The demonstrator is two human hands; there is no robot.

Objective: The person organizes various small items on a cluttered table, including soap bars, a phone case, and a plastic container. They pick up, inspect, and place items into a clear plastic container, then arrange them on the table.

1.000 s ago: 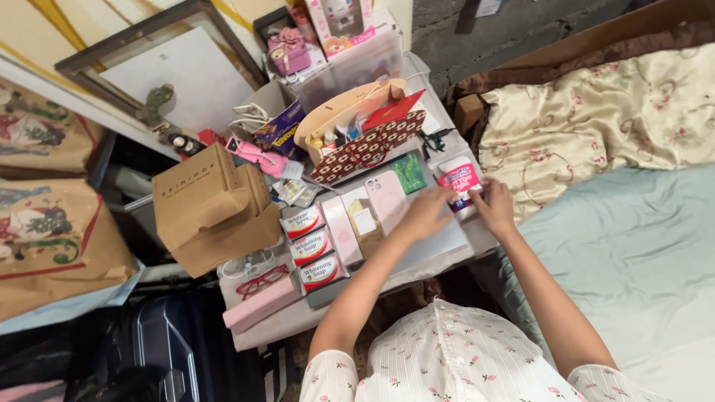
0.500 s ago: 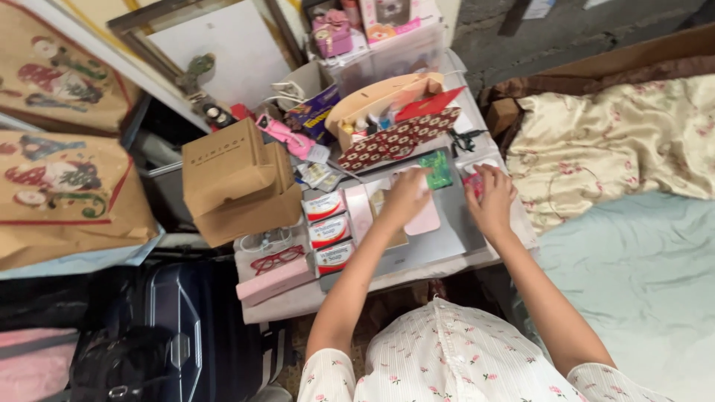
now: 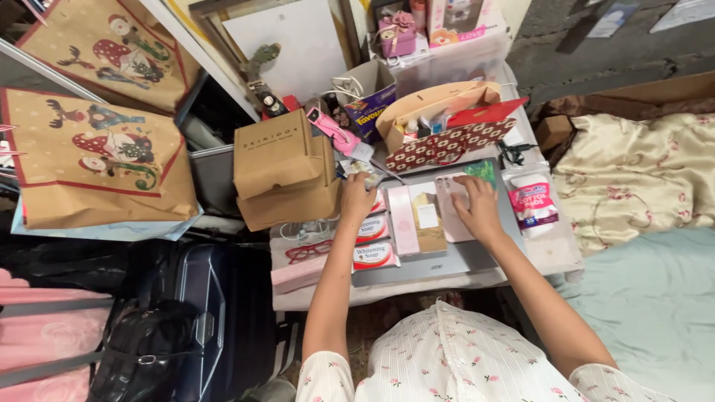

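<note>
My left hand (image 3: 356, 198) reaches over the topmost of three white-and-red soap boxes (image 3: 370, 228), its fingertips at a few small sachets (image 3: 359, 170). Whether it grips them is unclear. My right hand (image 3: 477, 211) lies flat with spread fingers on a pale pink phone case (image 3: 447, 199), which rests on a grey closed laptop (image 3: 454, 260). Between my hands lie a slim pink box (image 3: 403, 220) and a small brown box (image 3: 427, 217). A green card (image 3: 485, 172) lies just beyond my right fingertips.
A cotton pad pack (image 3: 532, 202) lies right of the laptop. Stacked cardboard boxes (image 3: 279, 168) stand at the left, and a patterned pouch (image 3: 439, 144) behind. Red glasses (image 3: 308, 251) and a pink case (image 3: 297, 274) sit near the table's front. A dark suitcase (image 3: 216, 298), gift bags (image 3: 89, 160) and a bed (image 3: 655, 298) flank the table.
My left hand has left the pink phone case and moved left to the soap boxes and sachets. My right hand has let go of the cotton pad pack and moved onto the phone case.
</note>
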